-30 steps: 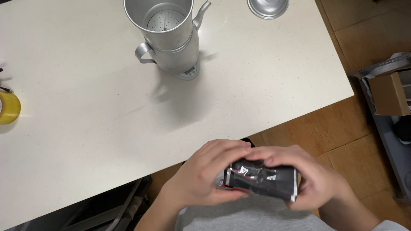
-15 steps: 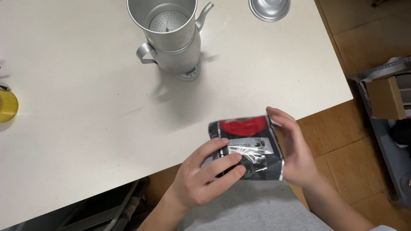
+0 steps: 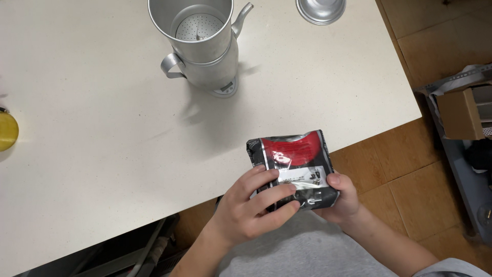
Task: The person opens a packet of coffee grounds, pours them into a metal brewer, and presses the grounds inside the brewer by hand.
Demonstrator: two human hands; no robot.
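Black-and-red foil pouch (image 3: 292, 169) clasped by both hands – left hand (image 3: 251, 208), right hand (image 3: 341, 197) – beyond tabletop (image 3: 102, 154) front edge; slick film, may slip floorward.

A black foil packet with a red curved band and a pale label (image 3: 293, 166) is showing at lower centre. A plain silver metal pot (image 3: 202, 43) is gleaming at top centre on the speckled off-white table (image 3: 92, 133), and a yellow round object (image 3: 7, 131) is showing at the left edge.

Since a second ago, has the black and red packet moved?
Yes. The black and red packet has come up from the lap to overlap the white table's front edge, nearer the metal pot.
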